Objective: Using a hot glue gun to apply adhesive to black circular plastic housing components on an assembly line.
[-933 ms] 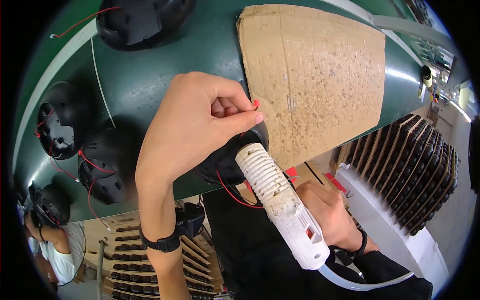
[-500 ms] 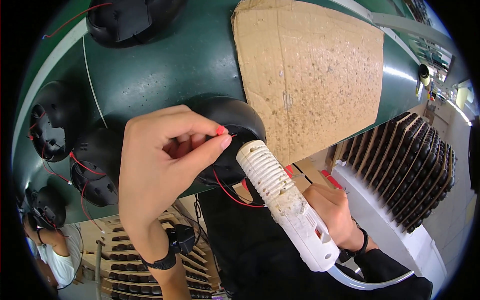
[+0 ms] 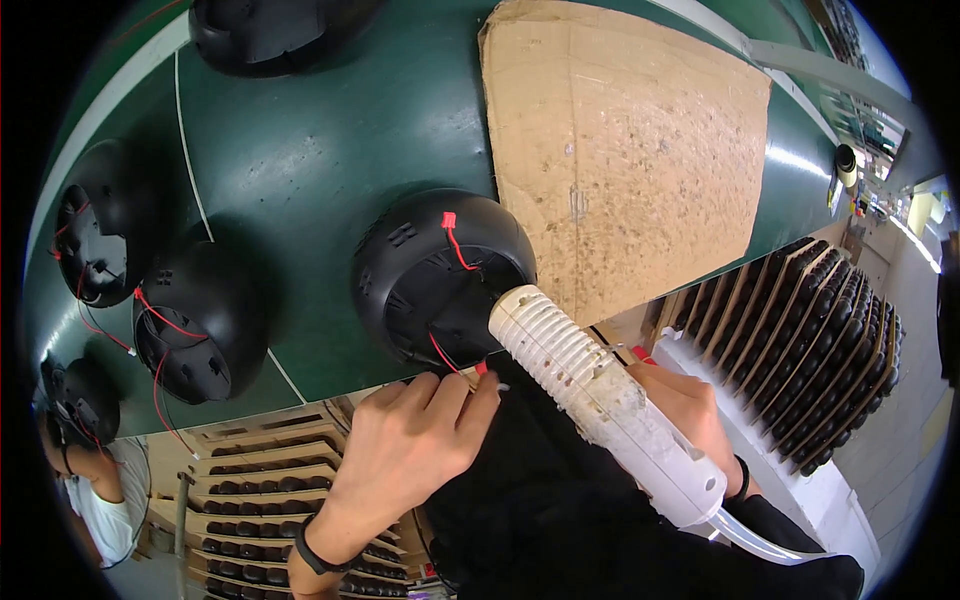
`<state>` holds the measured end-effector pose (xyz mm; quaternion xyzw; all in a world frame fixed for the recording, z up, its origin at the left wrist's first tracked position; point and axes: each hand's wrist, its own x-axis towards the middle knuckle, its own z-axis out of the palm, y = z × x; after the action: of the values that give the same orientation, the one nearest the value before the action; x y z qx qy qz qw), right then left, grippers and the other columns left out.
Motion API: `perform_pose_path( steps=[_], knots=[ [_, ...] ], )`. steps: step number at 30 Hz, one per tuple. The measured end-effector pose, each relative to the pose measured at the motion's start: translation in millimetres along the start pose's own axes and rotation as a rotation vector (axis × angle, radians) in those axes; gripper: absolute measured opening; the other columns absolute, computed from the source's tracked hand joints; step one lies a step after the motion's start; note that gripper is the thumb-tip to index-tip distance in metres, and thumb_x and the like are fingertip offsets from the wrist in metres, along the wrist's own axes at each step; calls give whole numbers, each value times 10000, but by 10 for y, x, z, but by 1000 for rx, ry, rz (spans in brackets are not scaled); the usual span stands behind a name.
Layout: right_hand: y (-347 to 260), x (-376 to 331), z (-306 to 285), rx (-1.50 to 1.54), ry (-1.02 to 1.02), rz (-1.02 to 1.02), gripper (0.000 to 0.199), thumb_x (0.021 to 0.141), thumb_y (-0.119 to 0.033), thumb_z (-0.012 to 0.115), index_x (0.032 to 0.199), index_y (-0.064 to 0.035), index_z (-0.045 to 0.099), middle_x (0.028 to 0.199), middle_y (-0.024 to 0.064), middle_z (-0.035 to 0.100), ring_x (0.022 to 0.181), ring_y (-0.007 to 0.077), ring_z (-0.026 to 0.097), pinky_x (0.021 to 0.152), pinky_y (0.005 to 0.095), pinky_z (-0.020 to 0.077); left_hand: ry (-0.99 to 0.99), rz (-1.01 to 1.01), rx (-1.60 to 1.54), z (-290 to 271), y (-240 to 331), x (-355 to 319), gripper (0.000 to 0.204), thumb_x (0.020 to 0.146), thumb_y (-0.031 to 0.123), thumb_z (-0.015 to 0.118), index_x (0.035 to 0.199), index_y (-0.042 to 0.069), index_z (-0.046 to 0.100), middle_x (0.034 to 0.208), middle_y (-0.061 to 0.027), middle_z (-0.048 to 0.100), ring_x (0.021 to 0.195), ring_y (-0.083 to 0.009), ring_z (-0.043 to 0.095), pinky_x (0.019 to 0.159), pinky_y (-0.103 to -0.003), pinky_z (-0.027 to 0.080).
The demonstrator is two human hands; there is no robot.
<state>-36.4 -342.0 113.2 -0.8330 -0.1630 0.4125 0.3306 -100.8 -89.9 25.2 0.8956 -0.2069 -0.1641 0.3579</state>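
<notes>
Head view: with your left hand point(image 3: 415, 450) pinching the red wire point(image 3: 452, 362) at six o'clock of the black dome housing point(image 3: 440, 275), keep it taut while your right hand point(image 3: 690, 410), gripping the white glue gun point(image 3: 600, 400), steadies the nozzle.

green conveyor belt point(image 3: 300, 170) — white stripe | cardboard sheet point(image 3: 630, 150) | wooden racks point(image 3: 240, 490) below | pale floor point(image 3: 915, 330)

Black dome shell point(image 3: 440, 275), red wires point(image 3: 455, 245); white glue gun point(image 3: 610, 405); green belt point(image 3: 300, 160); speckled brown cardboard point(image 3: 620, 150).
</notes>
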Motion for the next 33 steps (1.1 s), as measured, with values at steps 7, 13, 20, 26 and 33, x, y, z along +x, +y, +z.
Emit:
perform_pose_path(
  steps=[7, 13, 20, 26, 33],
  knots=[
    [-42, 20, -53, -36, -76, -33, 211, 761, -108, 703, 895, 38, 628, 830, 163, 628, 719, 338, 637, 605, 394, 504, 532, -218, -246, -469, -284, 88, 173, 723, -20, 796, 882, 20, 742, 724, -68, 655, 571, -159, 552, 508, -281, 406],
    [7, 172, 281, 19, -97, -155, 222, 740, -138, 724, 857, 22, 624, 783, 140, 614, 684, 318, 622, 574, 392, 497, 550, -522, -1046, -315, -497, 376, 89, 917, 27, 715, 984, -32, 720, 746, -49, 665, 617, -81, 604, 548, -201, 463],
    [-76, 123, 291, -177, -70, -153, 201, 758, -127, 730, 824, 15, 605, 703, 114, 552, 616, 283, 587, 524, 378, 470, 577, -473, -1099, -319, -496, 413, 100, 921, 31, 709, 989, -41, 720, 748, -63, 676, 618, -92, 621, 553, -207, 485],
    [-74, 63, 246, -156, -81, -140, 214, 755, -145, 735, 809, 7, 595, 669, 113, 519, 574, 277, 570, 494, 372, 446, 552, -520, -1031, -413, -447, 141, 73, 923, 0, 678, 974, -50, 693, 753, -73, 658, 603, -98, 608, 538, -214, 476],
    [-82, 77, 200, -156, -145, -85, 237, 750, -151, 745, 846, 17, 610, 703, 130, 559, 600, 281, 601, 515, 367, 474, 547, -485, -1218, -241, -409, -190, 176, 786, -122, 731, 953, -68, 714, 844, -116, 689, 743, -127, 643, 646, -225, 505]
  ],
)
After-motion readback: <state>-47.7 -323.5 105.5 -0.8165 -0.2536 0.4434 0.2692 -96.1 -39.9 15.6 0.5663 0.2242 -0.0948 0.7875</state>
